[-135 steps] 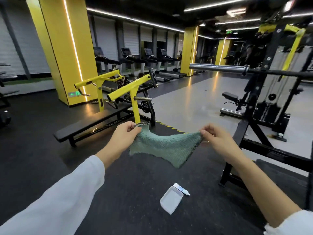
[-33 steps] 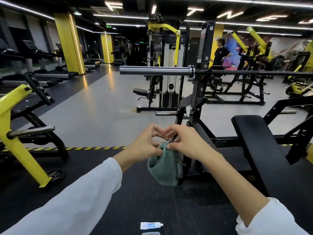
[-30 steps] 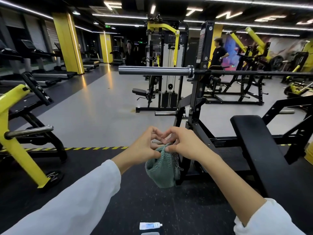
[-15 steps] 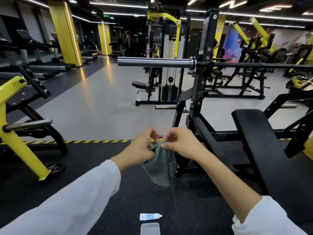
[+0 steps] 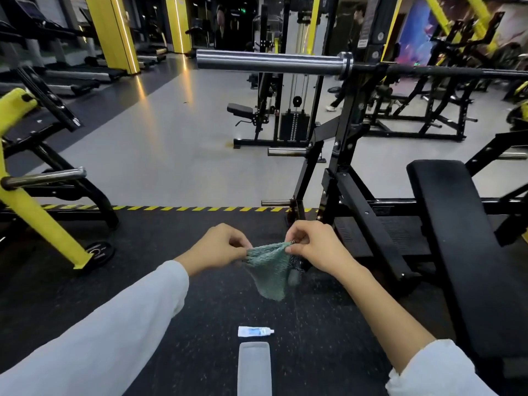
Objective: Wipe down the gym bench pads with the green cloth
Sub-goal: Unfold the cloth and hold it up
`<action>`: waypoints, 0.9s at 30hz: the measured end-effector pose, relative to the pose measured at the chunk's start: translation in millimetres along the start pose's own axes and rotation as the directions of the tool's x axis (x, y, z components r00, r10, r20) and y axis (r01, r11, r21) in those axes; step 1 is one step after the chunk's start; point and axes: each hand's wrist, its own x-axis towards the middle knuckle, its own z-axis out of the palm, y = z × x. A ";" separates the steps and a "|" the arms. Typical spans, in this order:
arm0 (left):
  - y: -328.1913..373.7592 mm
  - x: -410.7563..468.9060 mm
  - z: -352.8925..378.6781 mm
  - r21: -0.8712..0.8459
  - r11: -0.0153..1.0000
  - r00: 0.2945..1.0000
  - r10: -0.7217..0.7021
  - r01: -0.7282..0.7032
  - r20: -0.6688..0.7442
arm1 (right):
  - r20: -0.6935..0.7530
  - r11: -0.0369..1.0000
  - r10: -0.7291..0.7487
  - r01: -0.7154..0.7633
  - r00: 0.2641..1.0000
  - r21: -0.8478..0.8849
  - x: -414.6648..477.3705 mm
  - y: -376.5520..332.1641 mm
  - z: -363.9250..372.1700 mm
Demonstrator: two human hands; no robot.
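Above the black floor (image 5: 137, 252), green cloth (image 5: 268, 271) is pinched at its top edge by left grip (image 5: 215, 248) and right grip (image 5: 317, 247), fingers curled, and hangs between them. At right, bench pad (image 5: 463, 252) is seen, apart from the cloth. Below, tube (image 5: 255, 331) and possibly a tray (image 5: 254, 367) are laid on the floor.

Green cloth (image 5: 270, 271) hangs folded left of the black bench pad (image 5: 463, 238).

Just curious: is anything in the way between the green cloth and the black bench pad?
The left hand and right hand pinch the green cloth in the air. A slanted black frame bar stands between it and the bench pad; toward the pad's near end nothing visible blocks.
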 end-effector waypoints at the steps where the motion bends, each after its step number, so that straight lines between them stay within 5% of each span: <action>1: -7.6 2.7 5.1 -0.023 1.000 1.000 0.003 -0.003 -0.018 | 0.006 1.000 0.013 -0.013 1.000 0.012 1.9 4.8 5.1; 8: -60.2 12.6 51.4 -0.141 0.990 1.000 -0.012 0.012 -0.001 | 0.037 0.995 0.093 -0.094 0.995 0.027 9.5 47.7 54.8; 27: -288.9 7.8 291.2 0.062 0.998 0.999 0.032 -0.030 -0.019 | 0.176 0.983 0.183 -0.184 0.967 -0.014 -52.3 245.4 303.7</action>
